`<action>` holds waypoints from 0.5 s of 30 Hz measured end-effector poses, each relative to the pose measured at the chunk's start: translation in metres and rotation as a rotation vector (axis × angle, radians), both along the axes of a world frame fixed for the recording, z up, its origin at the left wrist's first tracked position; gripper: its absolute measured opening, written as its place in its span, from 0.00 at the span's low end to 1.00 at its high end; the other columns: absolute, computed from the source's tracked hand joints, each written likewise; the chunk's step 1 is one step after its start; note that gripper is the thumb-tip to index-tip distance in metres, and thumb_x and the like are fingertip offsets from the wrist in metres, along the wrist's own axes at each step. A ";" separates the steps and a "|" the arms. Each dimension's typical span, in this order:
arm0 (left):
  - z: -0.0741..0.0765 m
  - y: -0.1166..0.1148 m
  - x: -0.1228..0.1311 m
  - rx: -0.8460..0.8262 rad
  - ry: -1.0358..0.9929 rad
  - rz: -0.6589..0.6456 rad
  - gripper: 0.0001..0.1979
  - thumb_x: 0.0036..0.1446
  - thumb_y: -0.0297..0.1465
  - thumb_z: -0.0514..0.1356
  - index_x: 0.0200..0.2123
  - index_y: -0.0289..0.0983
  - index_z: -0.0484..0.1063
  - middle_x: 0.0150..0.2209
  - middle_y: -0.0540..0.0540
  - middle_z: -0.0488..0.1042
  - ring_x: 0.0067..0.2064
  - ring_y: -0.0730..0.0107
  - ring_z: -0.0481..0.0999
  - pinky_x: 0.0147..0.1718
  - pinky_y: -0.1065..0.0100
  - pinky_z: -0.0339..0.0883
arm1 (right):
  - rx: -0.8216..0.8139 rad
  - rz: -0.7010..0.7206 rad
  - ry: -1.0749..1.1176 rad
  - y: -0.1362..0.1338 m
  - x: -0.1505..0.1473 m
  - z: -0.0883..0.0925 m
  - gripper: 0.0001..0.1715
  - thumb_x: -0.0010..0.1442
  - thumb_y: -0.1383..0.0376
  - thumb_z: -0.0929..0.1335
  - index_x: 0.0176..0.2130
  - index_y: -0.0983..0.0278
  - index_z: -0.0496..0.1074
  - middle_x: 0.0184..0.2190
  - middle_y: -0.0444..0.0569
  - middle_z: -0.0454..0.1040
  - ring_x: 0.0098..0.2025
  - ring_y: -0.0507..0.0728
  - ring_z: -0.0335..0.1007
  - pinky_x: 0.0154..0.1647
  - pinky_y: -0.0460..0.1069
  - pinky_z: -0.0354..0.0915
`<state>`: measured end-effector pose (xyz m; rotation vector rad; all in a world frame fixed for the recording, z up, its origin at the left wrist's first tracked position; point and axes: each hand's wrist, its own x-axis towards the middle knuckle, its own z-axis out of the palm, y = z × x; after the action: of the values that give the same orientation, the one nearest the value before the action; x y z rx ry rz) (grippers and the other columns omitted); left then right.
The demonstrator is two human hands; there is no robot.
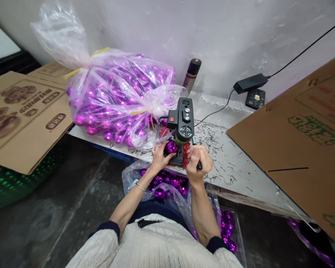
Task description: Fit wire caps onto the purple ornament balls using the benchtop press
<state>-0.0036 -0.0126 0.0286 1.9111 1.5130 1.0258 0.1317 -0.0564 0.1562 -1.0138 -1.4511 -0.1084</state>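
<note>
A black machine [185, 119] with round vents and a red switch stands on the white bench. Under its head, my left hand [160, 155] holds a shiny purple ball [171, 147] between thumb and fingers, beside a black base plate [175, 159]. The fingers of my right hand [199, 162] are wrapped round the machine's lever [199, 166], whose black end shows below them. Just below the bench edge, an open plastic bag [130, 178] in front of my body holds several purple balls.
Large tied clear bags of purple balls [114, 100] lie behind left. A spray can [192, 74] and a power adapter [250, 83] are at the back. Cardboard [30, 111] flanks the left, a big carton [304, 137] the right. Dark scraps litter the bench [240, 178].
</note>
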 end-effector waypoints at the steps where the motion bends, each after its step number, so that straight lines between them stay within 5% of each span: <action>1: -0.001 0.000 0.000 0.033 0.011 -0.022 0.31 0.60 0.43 0.70 0.63 0.39 0.69 0.56 0.36 0.79 0.59 0.50 0.76 0.60 0.52 0.62 | -0.004 -0.002 -0.002 0.000 0.000 0.000 0.16 0.70 0.70 0.61 0.29 0.60 0.65 0.25 0.43 0.70 0.29 0.52 0.69 0.32 0.50 0.64; 6: -0.004 -0.003 0.003 0.189 0.065 -0.085 0.29 0.63 0.42 0.67 0.62 0.38 0.68 0.56 0.35 0.79 0.59 0.49 0.77 0.64 0.47 0.58 | -0.009 0.008 0.002 -0.002 0.000 0.000 0.16 0.69 0.71 0.62 0.29 0.60 0.66 0.25 0.44 0.71 0.29 0.52 0.69 0.32 0.50 0.63; 15: -0.011 0.005 0.001 0.179 -0.102 -0.159 0.32 0.62 0.46 0.68 0.64 0.38 0.67 0.58 0.35 0.77 0.59 0.50 0.77 0.60 0.50 0.68 | -0.005 0.019 0.011 -0.003 0.001 -0.008 0.15 0.68 0.72 0.62 0.30 0.60 0.65 0.26 0.43 0.71 0.30 0.52 0.70 0.33 0.49 0.64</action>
<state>-0.0026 -0.0072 0.0175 2.0297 1.2271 1.2000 0.1323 -0.0594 0.1485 -1.0030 -1.4512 -0.0857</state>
